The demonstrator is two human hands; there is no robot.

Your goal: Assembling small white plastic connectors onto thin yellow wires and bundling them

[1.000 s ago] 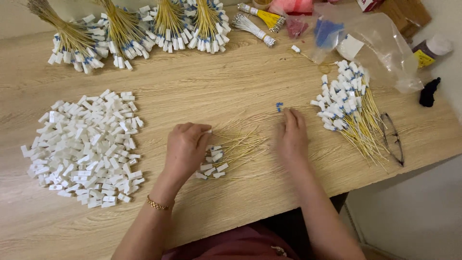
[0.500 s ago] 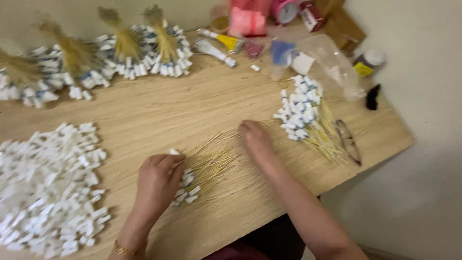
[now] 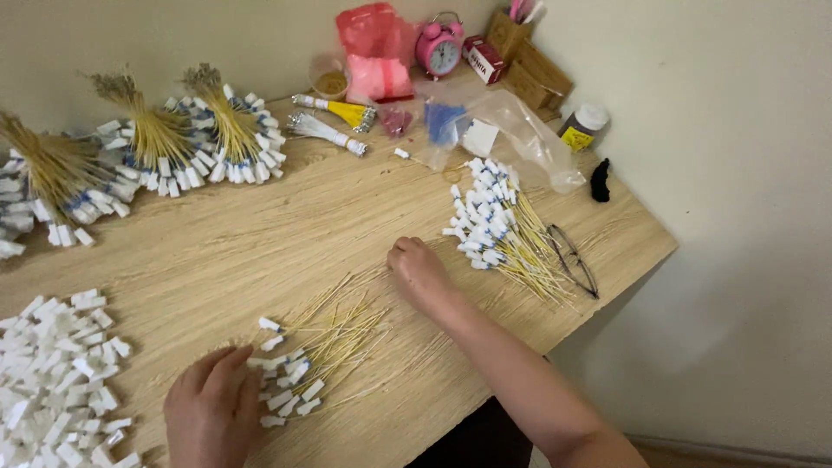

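A loose bunch of thin yellow sticks with white tags [image 3: 316, 351] lies on the wooden table [image 3: 260, 243] in front of me. My left hand [image 3: 212, 412] rests palm down at the tag end of that bunch, fingers touching the tags. My right hand [image 3: 418, 269] sits curled on the table at the far tips of the sticks; whether it pinches anything I cannot tell. A second bunch of tagged sticks with blue marks [image 3: 503, 230] lies to the right of my right hand.
A heap of loose white tags [image 3: 56, 373] covers the left front. Tied tagged bundles [image 3: 165, 147] line the back left. Eyeglasses [image 3: 574, 260] lie near the right edge. A pink alarm clock [image 3: 438, 48], plastic bags [image 3: 511, 130], a small bottle [image 3: 582, 126] and boxes crowd the back right corner.
The view has swung right and down. My left hand has slid toward the tag end of the loose bunch; my right hand stays at the stick tips.
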